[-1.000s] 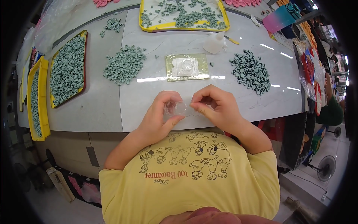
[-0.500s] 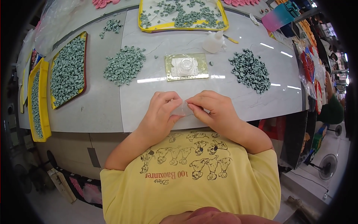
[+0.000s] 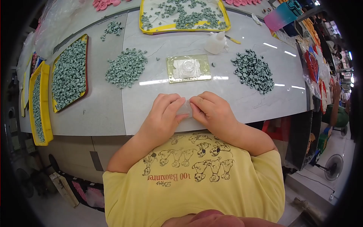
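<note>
Both hands meet at the desk (image 3: pixel 113 113) near edge: left hand (image 3: pixel 163 115) and right hand (image 3: pixel 211 111) fingers curled narrow, pinching one small clear plastic piece (image 3: pixel 186 109) between them. Grey-green pellet pile (image 3: pixel 126 67) and flat clear tray (image 3: pixel 188 68) sit beyond.

Lighting: bright, even overhead light | Glare: white streaks on the pale tabletop (image 3: pixel 234 96) | Shadows: soft, faint | Distortion: strong fisheye bending, black vignette at rim | Focus: centre sharp, edges softer
</note>
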